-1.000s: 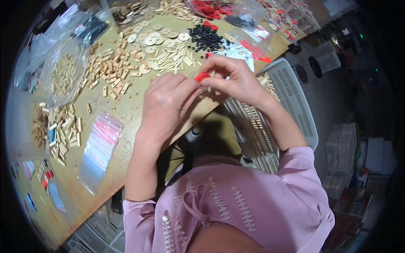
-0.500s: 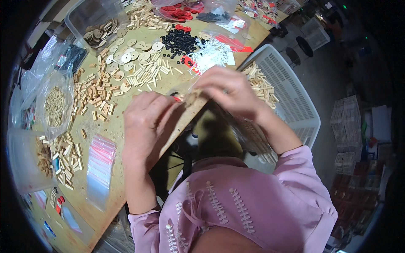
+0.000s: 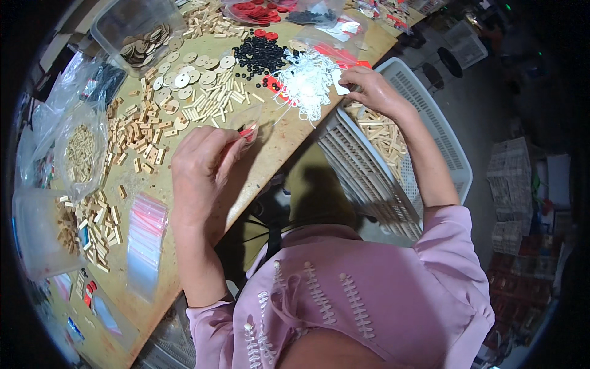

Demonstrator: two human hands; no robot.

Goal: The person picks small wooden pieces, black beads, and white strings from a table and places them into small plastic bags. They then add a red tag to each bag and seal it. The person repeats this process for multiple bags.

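Observation:
Above the table's near edge my left hand (image 3: 206, 161) pinches a small clear plastic bag (image 3: 253, 119), with something red and dark inside it. The fingers partly hide what the bag holds. My right hand (image 3: 375, 92) reaches over the table's right edge, thumb and fingers closed at a white paper card (image 3: 338, 82). That card sits beside a heap of white looped strings (image 3: 306, 85). Red card pieces (image 3: 362, 64) lie just past the fingertips. Left of the strings is a pile of small black rings (image 3: 261, 55).
Wooden discs (image 3: 182, 80), short sticks (image 3: 215, 101) and drilled wooden blocks (image 3: 144, 126) cover the table's middle. A stack of clear zip bags (image 3: 147, 240) lies near my left forearm. Clear bins (image 3: 114, 27) stand at the left. A white crate (image 3: 458, 163) with wooden pieces adjoins the table's right edge.
My right hand has left the plastic bag and moved right to the white card. My left hand keeps the bag, shifted slightly left and more in view.

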